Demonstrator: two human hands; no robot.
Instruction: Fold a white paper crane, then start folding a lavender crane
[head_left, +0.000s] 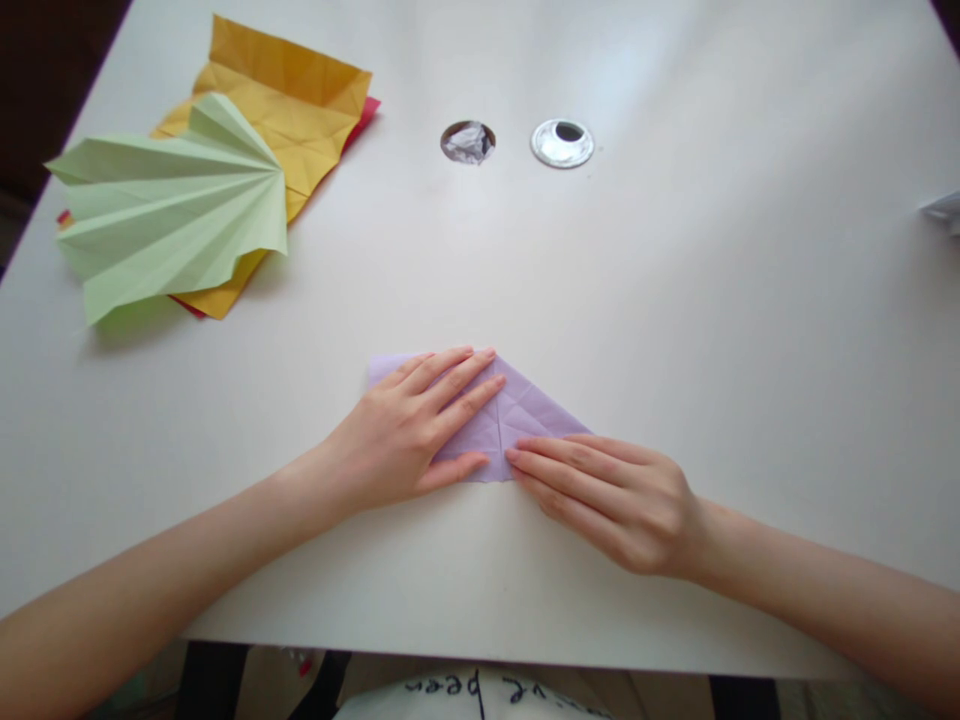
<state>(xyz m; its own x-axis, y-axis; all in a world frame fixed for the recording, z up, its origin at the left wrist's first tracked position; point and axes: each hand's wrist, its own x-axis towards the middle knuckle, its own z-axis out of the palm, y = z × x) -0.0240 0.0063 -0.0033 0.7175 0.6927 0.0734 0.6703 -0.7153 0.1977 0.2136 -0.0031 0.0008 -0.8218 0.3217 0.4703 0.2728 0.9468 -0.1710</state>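
Note:
A sheet of purple origami paper, creased and partly folded, lies flat on the white table near its front edge. My left hand rests palm down over the paper's left part, fingers stretched out and the thumb apart. Over its lower right part lies my right hand, fingers extended and close together, with the fingertips pressing near the paper's middle crease. The two hands cover much of the paper, so its full outline is hidden. A slanted edge runs from the top middle down toward my right hand.
Pleated light green paper lies on creased yellow paper at the back left, with red paper underneath. Behind my hands, the white table has a hole with crumpled material inside and a silvery ring. A pale object shows at the right edge.

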